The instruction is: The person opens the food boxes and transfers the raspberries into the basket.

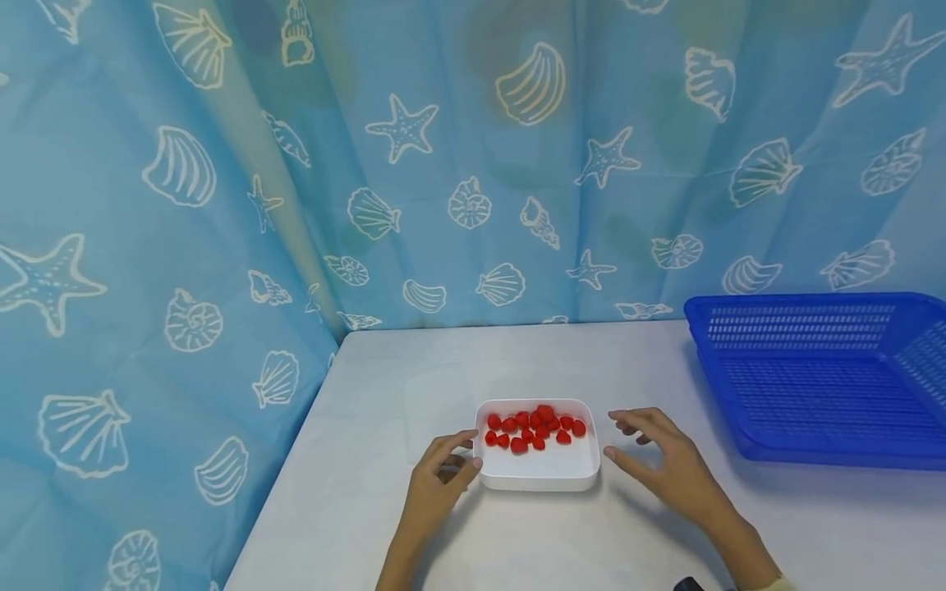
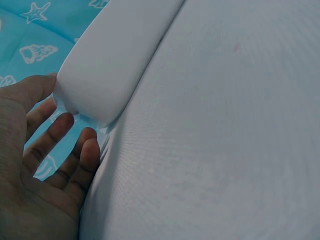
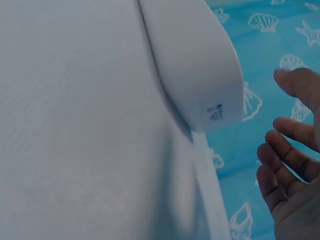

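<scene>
A white rectangular container (image 1: 538, 476) sits on the table with several small red berry-like pieces (image 1: 520, 445) inside, mostly toward its far side. At its left end is my left hand (image 1: 438, 476), thumb and fingers spread apart, with fingertips right at the rim. In the left wrist view, the thumb tip meets the container's corner (image 2: 100, 65) and the other fingers are loosely bent below it. My right hand (image 1: 668, 469) hovers off the right end, fingers relaxed and holding nothing. The right wrist view shows a gap between those fingers and the container, which bears a small dark mark (image 3: 215, 112).
A faint, clear flat sheet or lid (image 1: 432, 410) lies on the white table (image 1: 355, 501) left of the container. To the right stands a large blue plastic basket (image 1: 746, 439). A blue curtain with shell prints (image 1: 458, 98) hangs behind and along the left.
</scene>
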Demonstrator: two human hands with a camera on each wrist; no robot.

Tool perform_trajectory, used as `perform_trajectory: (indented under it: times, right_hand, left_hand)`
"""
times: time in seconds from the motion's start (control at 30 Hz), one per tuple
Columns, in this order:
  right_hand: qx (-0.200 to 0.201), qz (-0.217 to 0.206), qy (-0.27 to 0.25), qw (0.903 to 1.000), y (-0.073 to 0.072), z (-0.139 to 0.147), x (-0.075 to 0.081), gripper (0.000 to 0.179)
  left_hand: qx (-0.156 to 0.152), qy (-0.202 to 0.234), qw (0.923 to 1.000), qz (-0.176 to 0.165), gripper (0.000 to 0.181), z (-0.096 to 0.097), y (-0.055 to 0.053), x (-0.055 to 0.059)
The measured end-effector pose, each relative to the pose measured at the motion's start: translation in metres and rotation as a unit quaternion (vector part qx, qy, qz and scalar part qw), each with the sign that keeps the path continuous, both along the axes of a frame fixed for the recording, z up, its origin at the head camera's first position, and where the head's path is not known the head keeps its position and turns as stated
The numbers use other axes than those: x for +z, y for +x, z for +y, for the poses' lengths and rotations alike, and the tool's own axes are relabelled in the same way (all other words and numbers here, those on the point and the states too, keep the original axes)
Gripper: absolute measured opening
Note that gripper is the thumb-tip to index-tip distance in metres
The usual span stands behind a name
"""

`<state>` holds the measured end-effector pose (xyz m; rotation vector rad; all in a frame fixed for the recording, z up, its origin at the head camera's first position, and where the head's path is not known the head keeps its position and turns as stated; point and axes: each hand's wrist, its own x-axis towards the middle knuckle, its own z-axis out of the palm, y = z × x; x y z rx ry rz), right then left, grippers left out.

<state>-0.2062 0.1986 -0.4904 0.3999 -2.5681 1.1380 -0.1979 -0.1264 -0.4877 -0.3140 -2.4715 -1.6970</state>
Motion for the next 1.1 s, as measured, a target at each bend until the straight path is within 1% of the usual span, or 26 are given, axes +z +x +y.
perform_trajectory:
  times: [0.1,0.2,0.3,0.4,0.5,0.63,0.73,0.87,1.0,1.1]
  right_hand:
    - [0.001,0.009,0.015,0.9998,-0.003,-0.005,0.012,0.043]
    - [0.020,0.004,0.028,0.9994,-0.006,-0.012,0.024,0.040]
    - [0.042,-0.015,0.042,0.9981,-0.010,-0.020,0.033,0.039]
    - [0.062,-0.033,0.058,0.9958,-0.013,-0.027,0.040,0.038]
    - [0.092,-0.041,0.081,0.9916,-0.019,-0.035,0.046,0.037]
    - [0.127,-0.041,0.137,0.9816,-0.027,-0.046,0.055,0.038]
    - [0.144,-0.038,0.178,0.9727,-0.033,-0.054,0.060,0.037]
    - [0.153,-0.049,0.201,0.9663,-0.039,-0.064,0.061,0.036]
    - [0.148,-0.059,0.208,0.9650,-0.041,-0.073,0.058,0.037]
    - [0.144,-0.066,0.212,0.9644,-0.041,-0.081,0.055,0.038]
  left_hand:
    - [0.005,-0.004,1.0000,0.003,0.038,0.000,-0.006,-0.012]
    - [0.009,-0.007,0.9999,0.004,0.038,-0.001,-0.011,-0.024]
    - [0.009,-0.006,0.9999,0.003,0.039,-0.002,-0.014,-0.029]
    - [0.008,-0.007,0.9999,0.000,0.040,-0.002,-0.015,-0.031]
    - [0.005,-0.005,1.0000,0.001,0.040,-0.002,-0.015,-0.031]
    - [0.002,-0.003,1.0000,0.002,0.040,-0.003,-0.017,-0.031]
    - [0.004,-0.011,0.9999,0.002,0.040,-0.004,-0.018,-0.031]
    - [0.010,-0.017,0.9998,-0.002,0.040,-0.005,-0.017,-0.030]
    - [0.010,-0.018,0.9998,-0.006,0.040,-0.006,-0.016,-0.030]
    - [0.008,-0.026,0.9996,-0.008,0.040,-0.007,-0.016,-0.030]
